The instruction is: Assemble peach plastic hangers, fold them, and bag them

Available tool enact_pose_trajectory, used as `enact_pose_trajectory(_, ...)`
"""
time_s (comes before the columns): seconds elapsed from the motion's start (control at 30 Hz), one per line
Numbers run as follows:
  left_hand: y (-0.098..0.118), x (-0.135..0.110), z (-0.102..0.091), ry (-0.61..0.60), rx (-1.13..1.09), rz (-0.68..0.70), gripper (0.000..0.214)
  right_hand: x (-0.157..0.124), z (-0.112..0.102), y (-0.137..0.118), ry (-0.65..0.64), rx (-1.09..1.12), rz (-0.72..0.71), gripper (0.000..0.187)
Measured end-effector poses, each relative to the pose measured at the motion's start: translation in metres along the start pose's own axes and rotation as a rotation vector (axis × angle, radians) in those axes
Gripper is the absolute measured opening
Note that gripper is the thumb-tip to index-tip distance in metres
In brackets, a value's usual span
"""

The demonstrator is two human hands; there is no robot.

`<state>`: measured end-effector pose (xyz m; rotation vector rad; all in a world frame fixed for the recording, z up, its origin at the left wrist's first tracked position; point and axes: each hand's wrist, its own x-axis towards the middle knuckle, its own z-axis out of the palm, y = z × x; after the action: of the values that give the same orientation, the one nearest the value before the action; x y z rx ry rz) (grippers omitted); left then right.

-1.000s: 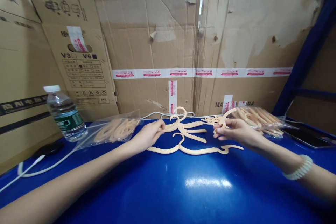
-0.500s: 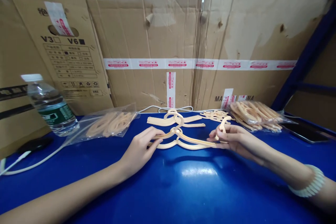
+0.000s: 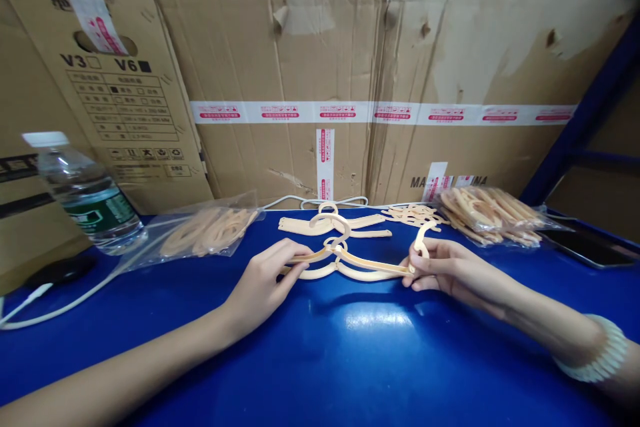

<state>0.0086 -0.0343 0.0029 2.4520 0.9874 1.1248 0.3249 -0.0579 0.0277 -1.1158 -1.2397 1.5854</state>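
Note:
Two cream plastic hangers [image 3: 350, 263] lie stacked just above the blue table [image 3: 320, 360], held at both ends. My left hand [image 3: 265, 280] pinches their left tip with fingers closed. My right hand [image 3: 445, 270] grips the right tip and also holds a small cream hook piece [image 3: 421, 238] that sticks up from the fingers. More hangers [image 3: 333, 225] lie flat behind them. A pile of small cream pieces [image 3: 413, 215] sits further right.
A clear bag of cream parts [image 3: 210, 232] lies at the left, another bag [image 3: 487, 215] at the right. A water bottle [image 3: 85, 197] stands far left beside a white cable [image 3: 65, 293]. A phone [image 3: 585, 248] lies at the right. Cardboard boxes [image 3: 325, 80] wall the back.
The camera tilted down a little. Both hands brought a hanger from the back pile forward onto the one lying nearer, and now hold the pair at its two ends.

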Motion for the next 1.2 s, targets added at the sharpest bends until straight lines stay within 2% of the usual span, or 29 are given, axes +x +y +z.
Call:
enact_pose_trajectory(0.33,0.004,-0.002,-0.001,-0.028,0.009,0.001,0.016,-0.002,0.005,0.003,0.117,-0.184,-0.187,0.043)
enact_pose_trajectory(0.5,0.008,-0.003,0.000,-0.040,0.014,0.021,0.017,-0.003,0.008,0.003,0.207,-0.198,-0.256,0.046)
enact_pose_trajectory(0.8,0.014,-0.001,-0.002,0.007,0.027,-0.095,0.010,0.001,0.001,0.005,0.285,-0.024,-0.356,0.033)
enact_pose_trajectory(0.97,0.008,0.007,-0.015,0.000,0.097,0.001,0.009,0.004,-0.021,-0.010,0.351,0.102,-0.436,0.026)
enact_pose_trajectory(1.07,-0.001,0.014,-0.028,-0.061,0.183,0.113,0.008,0.004,-0.041,-0.020,0.312,-0.037,-0.428,0.029)
enact_pose_trajectory(1.2,-0.006,0.018,-0.041,-0.169,0.236,0.199,0.008,0.003,-0.064,-0.029,0.101,-0.552,-0.345,0.029)
